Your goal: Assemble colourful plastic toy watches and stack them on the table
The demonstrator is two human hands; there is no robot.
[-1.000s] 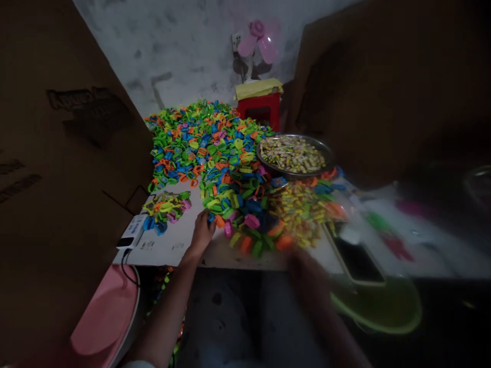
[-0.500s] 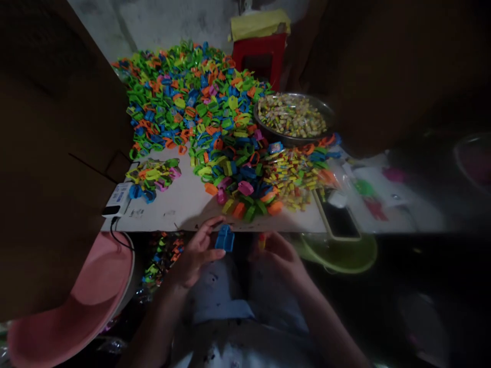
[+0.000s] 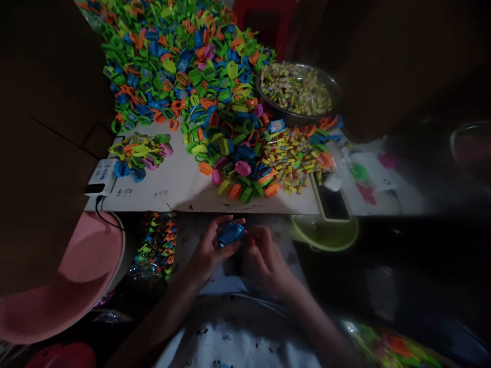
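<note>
My left hand (image 3: 215, 246) grips a blue plastic piece (image 3: 231, 233) between thumb and fingers, just in front of the table edge. Close on its right, my right hand (image 3: 266, 253) pinches a small red and yellow piece (image 3: 251, 240), mostly covered by the fingers. Beyond the hands, a big heap of green, blue, orange and pink plastic pieces (image 3: 199, 76) spreads over the white table (image 3: 176, 191). Small yellow and red wrapped pieces (image 3: 291, 158) lie at the heap's right side.
A metal bowl (image 3: 268, 105) of small pieces stands behind the wrapped ones. A phone (image 3: 334, 203) lies at the table edge above a green basin (image 3: 330, 240). On the left are a white device (image 3: 100, 177) with a cable and a pink basin (image 3: 90, 250). A red stool (image 3: 282, 30) stands behind.
The view has tipped downward. Both hands have come closer together, and the blue piece has turned in my left hand. The red and yellow piece is now beside it.
</note>
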